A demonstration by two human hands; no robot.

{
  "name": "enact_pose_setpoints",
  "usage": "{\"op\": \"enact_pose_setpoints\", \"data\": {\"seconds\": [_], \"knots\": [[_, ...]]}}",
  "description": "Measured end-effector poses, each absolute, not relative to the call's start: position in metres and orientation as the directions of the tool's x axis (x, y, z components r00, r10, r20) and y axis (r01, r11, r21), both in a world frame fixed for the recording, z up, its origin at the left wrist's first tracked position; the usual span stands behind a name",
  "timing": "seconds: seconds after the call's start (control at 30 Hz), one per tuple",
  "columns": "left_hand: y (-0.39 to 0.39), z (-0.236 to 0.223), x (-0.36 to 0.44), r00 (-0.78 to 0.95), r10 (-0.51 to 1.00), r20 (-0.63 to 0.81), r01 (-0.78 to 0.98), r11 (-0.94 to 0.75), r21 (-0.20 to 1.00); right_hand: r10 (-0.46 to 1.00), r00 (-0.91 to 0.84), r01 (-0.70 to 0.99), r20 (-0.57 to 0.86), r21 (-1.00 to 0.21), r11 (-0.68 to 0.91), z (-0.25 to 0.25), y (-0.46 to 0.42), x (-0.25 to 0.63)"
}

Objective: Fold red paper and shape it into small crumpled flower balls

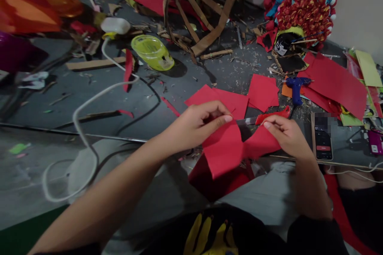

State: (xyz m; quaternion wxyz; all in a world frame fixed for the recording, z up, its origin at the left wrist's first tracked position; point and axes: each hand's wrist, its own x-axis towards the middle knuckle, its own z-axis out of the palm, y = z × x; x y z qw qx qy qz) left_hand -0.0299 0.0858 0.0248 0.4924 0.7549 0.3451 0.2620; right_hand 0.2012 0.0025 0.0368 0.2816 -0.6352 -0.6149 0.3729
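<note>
My left hand (206,121) pinches the top edge of a sheet of red paper (224,149) between thumb and fingers. My right hand (284,133) pinches the same sheet's right part, its thumb along the edge. A deep V-shaped dip shows between the hands; whether it is a tear, a cut or a fold I cannot tell. Just beyond the fingers lies a cutter (247,121) with a red handle, partly covered. Red paper squares (263,91) rest on the table behind it. More red paper (215,185) lies on my lap below the sheet.
A blue glue gun (296,87) and a phone (323,139) lie at the right. Further back stand a yellow plastic container (154,53), a cardboard-strip frame (206,8) and a red decorated piece (305,10). A white cable (80,107) hangs over the table edge. Scraps litter the table.
</note>
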Motion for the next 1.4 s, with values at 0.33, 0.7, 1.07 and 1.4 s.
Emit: {"op": "enact_pose_setpoints", "data": {"seconds": [0.33,0.7,1.07,1.4], "knots": [[0.118,0.019,-0.043,0.244,0.967,0.073,0.323,-0.152,0.934,0.911,0.412,0.398,-0.018,-0.896,-0.198,0.020,0.012,0.237],[0.126,-0.005,-0.049,0.263,0.951,0.160,0.621,-0.294,0.727,0.907,0.420,0.311,-0.021,-0.936,-0.166,0.012,0.016,0.235],[0.142,-0.003,-0.048,0.725,0.672,-0.152,0.664,-0.622,0.415,0.954,0.298,0.491,0.031,-0.862,-0.125,0.013,0.076,0.235],[0.171,0.021,-0.005,0.788,0.592,-0.168,0.615,-0.766,0.189,0.938,-0.177,0.979,-0.298,-0.152,0.136,0.032,0.134,0.234]]}}
